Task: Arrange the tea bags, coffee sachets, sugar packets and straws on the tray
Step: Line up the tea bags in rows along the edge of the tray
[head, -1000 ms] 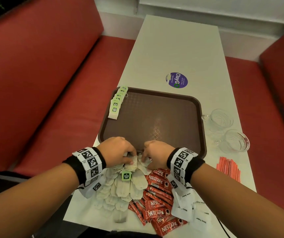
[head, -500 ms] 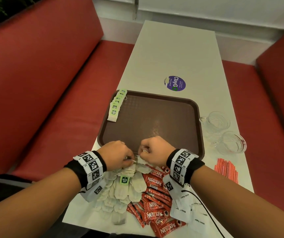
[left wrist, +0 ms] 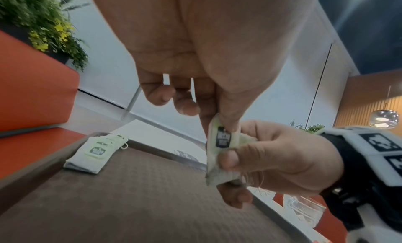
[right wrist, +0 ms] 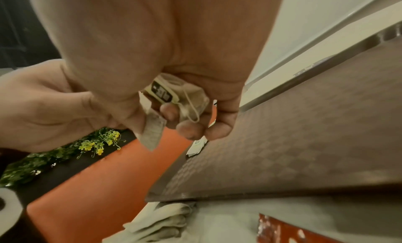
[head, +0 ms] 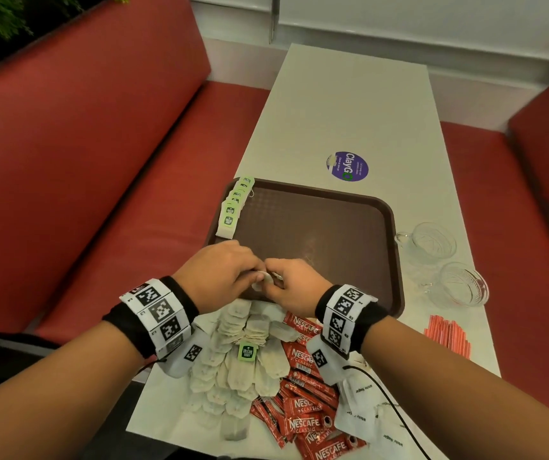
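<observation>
- Lifting one tea bag [left wrist: 219, 153] off the pile [head: 233, 370], we've brought it over the tray [head: 389, 227]'s near edge.
- Both hands, left [head: 220, 273] and right [head: 294, 282], pinch it; seemingly tidying its tag before it joins the row [head: 233, 207].

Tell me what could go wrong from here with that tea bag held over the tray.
1. Both the left hand and the right hand pinch one tea bag; pulling apart could tear it.
2. Its loose string could snag on a finger.
3. The row of tea bags leans on the tray rim; a nudge may tip it off.
</observation>
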Demonstrator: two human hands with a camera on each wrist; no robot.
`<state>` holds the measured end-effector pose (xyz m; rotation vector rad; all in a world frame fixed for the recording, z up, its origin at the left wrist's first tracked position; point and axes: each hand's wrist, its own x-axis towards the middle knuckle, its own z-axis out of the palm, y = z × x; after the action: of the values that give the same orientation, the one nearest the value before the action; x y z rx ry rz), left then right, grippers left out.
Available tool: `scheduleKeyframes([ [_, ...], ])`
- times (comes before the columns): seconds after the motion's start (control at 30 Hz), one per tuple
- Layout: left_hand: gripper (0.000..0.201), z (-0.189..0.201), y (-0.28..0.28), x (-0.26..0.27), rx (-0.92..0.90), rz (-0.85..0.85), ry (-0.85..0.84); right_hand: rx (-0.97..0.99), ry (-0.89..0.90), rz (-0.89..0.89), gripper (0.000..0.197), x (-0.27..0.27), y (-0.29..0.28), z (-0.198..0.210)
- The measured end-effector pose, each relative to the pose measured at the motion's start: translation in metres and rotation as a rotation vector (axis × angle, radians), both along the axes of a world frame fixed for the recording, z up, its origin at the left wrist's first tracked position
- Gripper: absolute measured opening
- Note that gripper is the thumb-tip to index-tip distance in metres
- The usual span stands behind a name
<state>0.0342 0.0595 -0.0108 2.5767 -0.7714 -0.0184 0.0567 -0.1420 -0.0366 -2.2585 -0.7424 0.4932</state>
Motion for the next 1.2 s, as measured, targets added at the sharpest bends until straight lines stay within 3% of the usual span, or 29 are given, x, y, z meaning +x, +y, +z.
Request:
scheduleKeyframes([
  [0.13,0.023,0.003,0.006,0.0,-0.09,0.066,-0.054,0.053,-0.051,-0.014,0.014,0.006,0.004,-0.002],
  [0.27,0.017,-0.008,0.013,-0.005,-0.234,0.202,0.01,0.112,-0.057,-0.069,0.011,0.012,0.008,0.001],
  [0.37,0.011,-0.013,0.022,0.002,-0.236,0.25,-0.014,0.082,0.01,-0.113,0.009,0.015,0.009,0.002],
  [0.43,0.013,-0.013,0.03,0.016,-0.219,0.319,-0.005,0.072,0.092,-0.14,0.018,0.016,0.009,0.003],
  [0.53,0.01,-0.009,0.044,0.045,-0.209,0.47,0.116,0.07,0.169,-0.176,0.019,0.015,0.006,0.004],
  [0.73,0.005,-0.022,0.062,0.1,0.126,0.539,0.391,0.037,0.171,-0.213,0.017,0.016,-0.001,-0.002],
  [1.03,0.015,-0.037,0.056,0.136,0.381,0.615,0.337,0.0,0.178,-0.225,0.003,0.019,-0.007,0.001],
  [1.2,0.011,-0.036,0.042,0.146,0.366,0.663,0.301,0.01,0.216,-0.24,0.003,0.023,-0.008,-0.001],
])
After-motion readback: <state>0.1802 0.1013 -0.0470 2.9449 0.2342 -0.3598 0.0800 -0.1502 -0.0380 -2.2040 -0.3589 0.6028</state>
